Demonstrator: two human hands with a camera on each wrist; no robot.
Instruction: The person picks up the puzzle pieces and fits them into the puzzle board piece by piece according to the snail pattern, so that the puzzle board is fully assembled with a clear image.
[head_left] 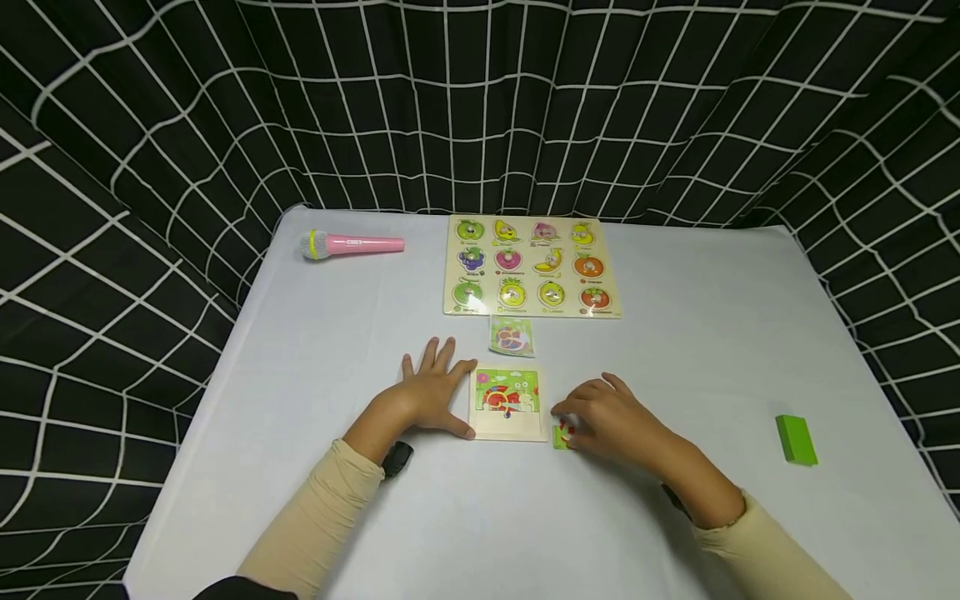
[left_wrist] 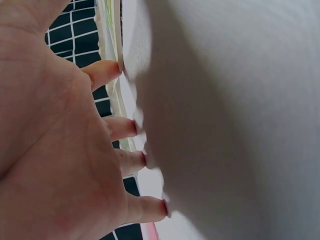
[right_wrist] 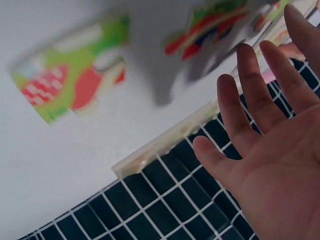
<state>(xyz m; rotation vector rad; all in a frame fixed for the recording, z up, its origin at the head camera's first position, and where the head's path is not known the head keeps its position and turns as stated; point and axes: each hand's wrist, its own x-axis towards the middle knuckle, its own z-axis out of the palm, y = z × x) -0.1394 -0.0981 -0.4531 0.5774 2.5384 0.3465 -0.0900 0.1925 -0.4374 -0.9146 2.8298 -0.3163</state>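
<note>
My left hand (head_left: 427, 396) lies spread at the left side of a small wooden jigsaw tray (head_left: 510, 428), its thumb and index fingertip at the frame's corners. In the left wrist view, the fingers of that left hand (left_wrist: 65, 135) are straight, tips down at the tabletop. Assembled jigsaw pieces (head_left: 508, 392) with a red and green picture fill the tray's upper part; bare wood shows below. Right of the tray, my right hand (head_left: 603, 417) hovers over a loose jigsaw piece (head_left: 560, 437), partly hiding it. Two loose pieces, a nearer one (right_wrist: 75, 75) and another (right_wrist: 207, 30), appear beyond its relaxed, parted fingers.
Behind the tray lies a small picture card (head_left: 512, 337), just in front of a fruit peg board (head_left: 532, 307). A pink toy microphone (head_left: 367, 245) is at the back left, a green block (head_left: 797, 440) at the right. Black gridded cloth surrounds the white table (head_left: 480, 525).
</note>
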